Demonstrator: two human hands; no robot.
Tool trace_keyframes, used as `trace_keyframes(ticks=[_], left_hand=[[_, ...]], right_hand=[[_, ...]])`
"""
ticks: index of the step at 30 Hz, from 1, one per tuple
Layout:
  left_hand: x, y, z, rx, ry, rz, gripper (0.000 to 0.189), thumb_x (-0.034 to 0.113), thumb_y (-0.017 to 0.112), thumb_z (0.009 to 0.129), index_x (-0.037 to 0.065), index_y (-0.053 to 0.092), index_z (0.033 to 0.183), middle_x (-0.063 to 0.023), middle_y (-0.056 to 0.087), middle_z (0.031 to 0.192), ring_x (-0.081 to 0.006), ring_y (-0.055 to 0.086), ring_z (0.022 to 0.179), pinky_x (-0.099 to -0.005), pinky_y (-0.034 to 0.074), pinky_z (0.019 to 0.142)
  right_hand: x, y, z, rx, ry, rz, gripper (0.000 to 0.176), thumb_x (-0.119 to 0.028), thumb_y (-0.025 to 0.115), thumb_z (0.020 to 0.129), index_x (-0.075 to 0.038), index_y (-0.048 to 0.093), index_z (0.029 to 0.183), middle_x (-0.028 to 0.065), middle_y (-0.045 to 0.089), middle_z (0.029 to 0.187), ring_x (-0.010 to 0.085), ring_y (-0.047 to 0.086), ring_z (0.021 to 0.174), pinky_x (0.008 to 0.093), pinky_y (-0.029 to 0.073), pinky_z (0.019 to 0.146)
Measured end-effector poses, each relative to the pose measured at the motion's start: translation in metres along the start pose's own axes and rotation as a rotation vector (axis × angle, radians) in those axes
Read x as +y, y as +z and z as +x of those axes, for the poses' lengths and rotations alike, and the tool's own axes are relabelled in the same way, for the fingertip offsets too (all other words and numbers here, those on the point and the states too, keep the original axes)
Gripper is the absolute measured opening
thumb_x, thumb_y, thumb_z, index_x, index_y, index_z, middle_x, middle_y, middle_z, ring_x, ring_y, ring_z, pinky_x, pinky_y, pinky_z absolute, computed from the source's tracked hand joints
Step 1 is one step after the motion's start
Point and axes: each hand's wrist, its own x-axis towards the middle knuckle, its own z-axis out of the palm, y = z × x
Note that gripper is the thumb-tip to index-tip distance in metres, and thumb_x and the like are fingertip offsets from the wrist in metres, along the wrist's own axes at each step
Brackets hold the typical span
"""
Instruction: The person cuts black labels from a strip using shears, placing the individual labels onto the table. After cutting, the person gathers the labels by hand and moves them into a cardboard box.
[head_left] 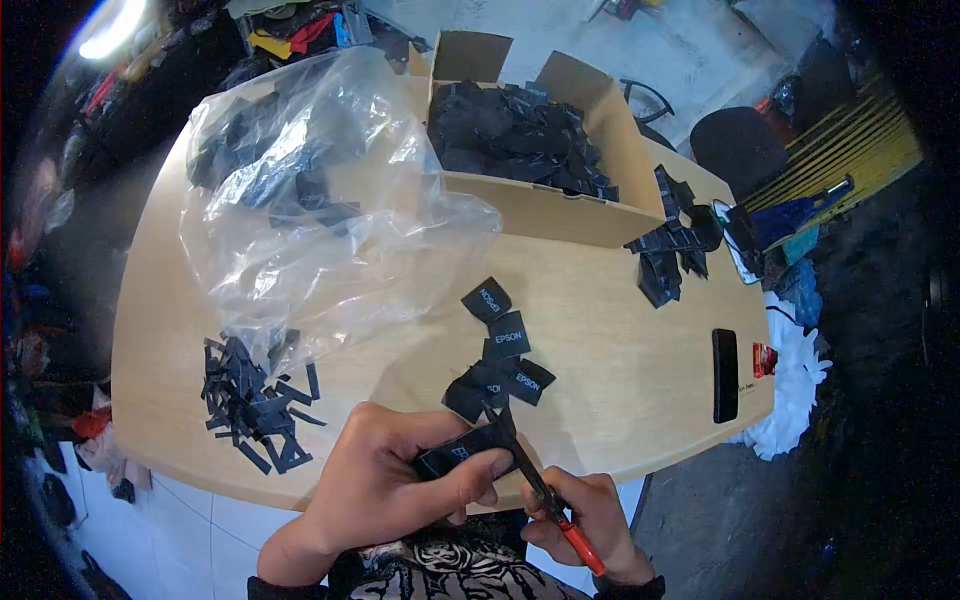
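Observation:
Near the table's front edge, my left hand (400, 480) pinches a black label (450, 458) with part of its white print showing. My right hand (590, 520) is closed on scissors (545, 495) with red on the handle. Their blades meet the label's right end. Just beyond my hands lie several loose black labels (508, 335), some reading EPSON. A heap of narrow black strips (260, 405) sits at the left front of the table.
An open cardboard box (550, 215) full of black pieces stands at the back. Left of it spreads a clear plastic bag (340, 250) with black pieces inside. More black strips (675, 235) lie to the right, with a dark phone (725, 375) near the table's right edge.

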Motion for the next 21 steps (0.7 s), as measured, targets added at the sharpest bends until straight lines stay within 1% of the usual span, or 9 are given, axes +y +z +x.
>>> trace_keyframes(ticks=[5,7,10,14,16,17,19,20,21], left_hand=[[-0.007,-0.002,0.018,-0.027,0.002,0.055,0.015,0.006,0.064,0.078,-0.005,0.062,0.068,-0.0088,0.062,0.059,-0.0092,0.056,0.045,-0.0202,0.043,0.041],[-0.015,-0.003,0.029,-0.007,0.008,0.009,0.019,0.012,0.062,0.082,-0.006,0.063,0.076,-0.005,0.062,0.062,-0.0057,0.054,0.048,-0.019,0.042,0.043],[-0.018,-0.005,0.03,0.008,-0.03,0.025,0.018,0.012,0.061,0.083,-0.005,0.063,0.077,-0.0045,0.062,0.062,-0.0056,0.053,0.047,-0.0192,0.042,0.043],[-0.019,-0.007,0.026,0.06,-0.029,0.024,0.017,0.011,0.06,0.083,-0.005,0.062,0.077,-0.0039,0.062,0.062,-0.0059,0.053,0.047,-0.019,0.042,0.044],[-0.019,-0.012,0.024,0.075,-0.017,0.027,0.018,0.011,0.059,0.084,-0.005,0.062,0.077,-0.0038,0.062,0.063,-0.0064,0.054,0.047,-0.0191,0.042,0.043],[-0.017,-0.014,0.023,0.075,-0.016,0.027,0.018,0.011,0.059,0.084,-0.005,0.062,0.077,-0.0038,0.062,0.063,-0.0064,0.054,0.047,-0.0191,0.042,0.043],[-0.012,-0.019,0.017,0.135,0.03,0.0,0.018,0.011,0.058,0.085,-0.004,0.062,0.077,-0.0049,0.063,0.066,-0.0066,0.054,0.048,-0.0195,0.042,0.043],[-0.008,-0.023,0.014,0.138,0.065,0.005,0.017,0.01,0.056,0.085,-0.005,0.062,0.079,-0.0059,0.063,0.068,-0.0076,0.055,0.049,-0.0196,0.043,0.044],[-0.006,-0.029,0.009,0.152,0.07,-0.038,0.016,0.009,0.055,0.085,-0.006,0.061,0.081,-0.0071,0.063,0.069,-0.0091,0.056,0.049,-0.0202,0.044,0.044]], right_hand=[[0.014,0.01,0.009,0.183,-0.025,-0.06,0.02,-0.019,0.067,0.074,-0.005,0.054,0.079,0.003,0.051,0.055,0.0107,0.049,0.048,0.0223,0.04,0.049],[0.017,0.007,0.015,0.192,-0.029,-0.039,0.03,-0.029,0.066,0.077,-0.003,0.053,0.077,0.0038,0.047,0.053,0.0108,0.047,0.047,0.0232,0.039,0.048],[0.012,0.004,0.017,0.25,0.0,0.024,0.053,-0.053,0.057,0.08,-0.002,0.05,0.073,0.0016,0.041,0.05,0.0085,0.042,0.046,0.0236,0.035,0.044],[0.013,0.007,0.017,0.263,0.004,0.085,0.054,-0.055,0.056,0.079,-0.003,0.048,0.073,-0.0003,0.042,0.052,0.0078,0.041,0.047,0.0225,0.033,0.044],[0.022,0.008,0.017,0.253,0.003,0.168,0.062,-0.065,0.056,0.072,-0.004,0.046,0.076,-0.002,0.041,0.056,0.0062,0.039,0.049,0.0212,0.029,0.042],[0.02,0.006,0.016,0.253,0.002,0.167,0.062,-0.065,0.056,0.072,-0.004,0.046,0.076,-0.002,0.041,0.056,0.0062,0.039,0.049,0.0212,0.029,0.042],[0.012,0.002,0.013,0.187,0.029,0.465,0.03,-0.027,0.068,0.079,-0.004,0.049,0.086,-0.0027,0.042,0.058,0.0055,0.038,0.051,0.019,0.032,0.046],[0.012,-0.001,0.012,0.178,-0.005,0.472,0.039,-0.038,0.066,0.079,-0.004,0.049,0.086,-0.0037,0.044,0.063,0.0043,0.039,0.055,0.017,0.032,0.047],[0.011,-0.001,0.011,0.174,-0.007,0.475,0.039,-0.038,0.066,0.079,-0.004,0.049,0.086,-0.0037,0.044,0.063,0.0043,0.039,0.055,0.017,0.032,0.047]])
